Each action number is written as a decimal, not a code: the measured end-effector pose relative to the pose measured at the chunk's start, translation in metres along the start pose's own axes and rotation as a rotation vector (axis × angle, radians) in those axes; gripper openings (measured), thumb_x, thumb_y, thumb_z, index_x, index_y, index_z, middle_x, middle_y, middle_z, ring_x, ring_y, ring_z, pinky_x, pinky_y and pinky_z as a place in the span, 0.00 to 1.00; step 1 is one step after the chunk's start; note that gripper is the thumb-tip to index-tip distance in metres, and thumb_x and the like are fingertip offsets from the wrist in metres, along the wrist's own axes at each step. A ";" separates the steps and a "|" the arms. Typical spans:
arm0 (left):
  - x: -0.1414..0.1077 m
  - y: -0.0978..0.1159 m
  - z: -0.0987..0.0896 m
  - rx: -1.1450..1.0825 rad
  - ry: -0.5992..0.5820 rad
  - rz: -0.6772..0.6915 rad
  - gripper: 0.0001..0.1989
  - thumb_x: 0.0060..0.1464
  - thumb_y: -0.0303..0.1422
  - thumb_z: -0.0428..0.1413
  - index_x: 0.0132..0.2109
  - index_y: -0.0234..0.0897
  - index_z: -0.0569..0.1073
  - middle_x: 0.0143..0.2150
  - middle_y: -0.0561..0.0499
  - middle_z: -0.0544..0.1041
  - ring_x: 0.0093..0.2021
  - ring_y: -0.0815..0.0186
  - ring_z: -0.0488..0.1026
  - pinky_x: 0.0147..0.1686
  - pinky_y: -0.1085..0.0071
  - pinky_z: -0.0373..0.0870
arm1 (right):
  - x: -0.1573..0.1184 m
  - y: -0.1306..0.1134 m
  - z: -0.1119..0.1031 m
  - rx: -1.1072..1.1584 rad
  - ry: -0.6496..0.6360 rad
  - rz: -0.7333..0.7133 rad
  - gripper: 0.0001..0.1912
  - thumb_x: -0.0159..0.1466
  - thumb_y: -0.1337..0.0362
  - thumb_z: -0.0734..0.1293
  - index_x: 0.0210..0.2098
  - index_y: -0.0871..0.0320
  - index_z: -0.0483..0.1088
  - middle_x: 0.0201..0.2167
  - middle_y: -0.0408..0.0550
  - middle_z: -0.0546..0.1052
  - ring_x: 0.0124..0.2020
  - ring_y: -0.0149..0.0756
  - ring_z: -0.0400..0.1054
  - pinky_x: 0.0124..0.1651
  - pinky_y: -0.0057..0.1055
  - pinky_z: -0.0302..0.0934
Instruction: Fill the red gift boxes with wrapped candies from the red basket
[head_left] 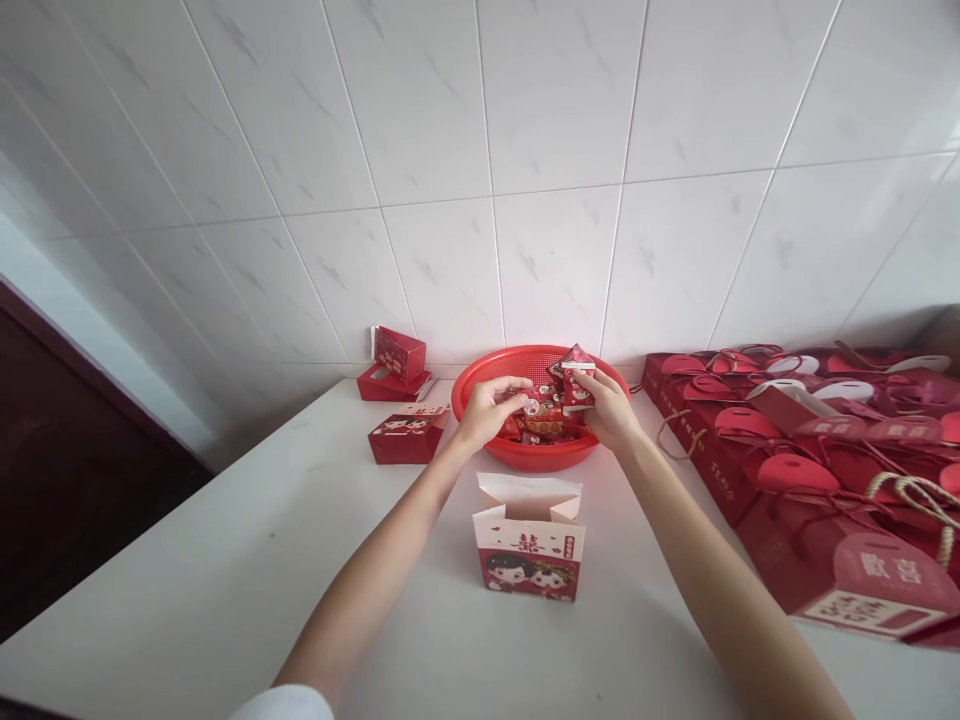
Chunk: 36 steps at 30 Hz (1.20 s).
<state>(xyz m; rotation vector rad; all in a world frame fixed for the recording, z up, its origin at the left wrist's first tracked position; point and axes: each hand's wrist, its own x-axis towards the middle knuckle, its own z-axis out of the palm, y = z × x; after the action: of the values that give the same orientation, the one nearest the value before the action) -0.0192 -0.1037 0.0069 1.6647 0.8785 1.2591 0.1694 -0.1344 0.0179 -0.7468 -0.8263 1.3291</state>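
Over a red plastic basket [540,458] of wrapped sweets [546,420], both my hands are at work. My left hand [491,408] pinches a small red-wrapped candy [532,402] between thumb and fingers, at the basket's left side. On the right, my right hand [611,408] grips a red and white packet [577,385] by its edge, upright above the sweets. In front of the basket stands a paper gift box [529,565] with its top unfolded; two cartoon figures are printed on its red lower half. The inside bottom of this box is hidden.
A closed red box [407,440] lies left of the basket, with more red boxes [397,358] stacked behind it by the tiled wall [442,270]. Many red gift boxes [810,480] with cord handles crowd the right of the white table [315,590].
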 end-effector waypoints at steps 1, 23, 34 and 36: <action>-0.002 0.000 0.000 -0.003 0.005 0.010 0.16 0.43 0.37 0.65 0.41 0.35 0.81 0.44 0.44 0.83 0.44 0.58 0.79 0.46 0.63 0.76 | 0.000 0.000 0.000 -0.028 -0.020 -0.004 0.16 0.49 0.58 0.77 0.35 0.56 0.75 0.30 0.44 0.80 0.30 0.39 0.75 0.27 0.30 0.68; -0.013 0.012 -0.004 -0.041 -0.055 0.031 0.16 0.46 0.35 0.65 0.43 0.36 0.80 0.50 0.43 0.81 0.55 0.54 0.76 0.53 0.59 0.74 | -0.006 0.001 0.006 -0.048 -0.095 0.086 0.12 0.49 0.60 0.78 0.30 0.57 0.76 0.31 0.47 0.81 0.33 0.38 0.75 0.37 0.33 0.71; -0.029 0.058 -0.024 -0.076 -0.053 0.074 0.22 0.41 0.33 0.68 0.47 0.36 0.80 0.52 0.43 0.80 0.54 0.53 0.75 0.53 0.57 0.74 | -0.015 -0.006 0.013 -0.070 -0.090 -0.045 0.17 0.46 0.56 0.79 0.32 0.56 0.76 0.31 0.45 0.81 0.33 0.40 0.75 0.36 0.34 0.70; -0.042 0.082 -0.030 -0.039 -0.173 0.118 0.15 0.43 0.34 0.68 0.40 0.35 0.82 0.48 0.43 0.81 0.50 0.53 0.77 0.49 0.58 0.76 | -0.021 -0.016 0.016 -0.083 -0.128 -0.065 0.15 0.49 0.57 0.78 0.33 0.56 0.76 0.32 0.45 0.81 0.34 0.40 0.75 0.37 0.34 0.70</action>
<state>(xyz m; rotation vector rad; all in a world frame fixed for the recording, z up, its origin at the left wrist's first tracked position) -0.0555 -0.1675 0.0708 1.7854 0.6563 1.1817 0.1628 -0.1572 0.0384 -0.6990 -1.0052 1.3008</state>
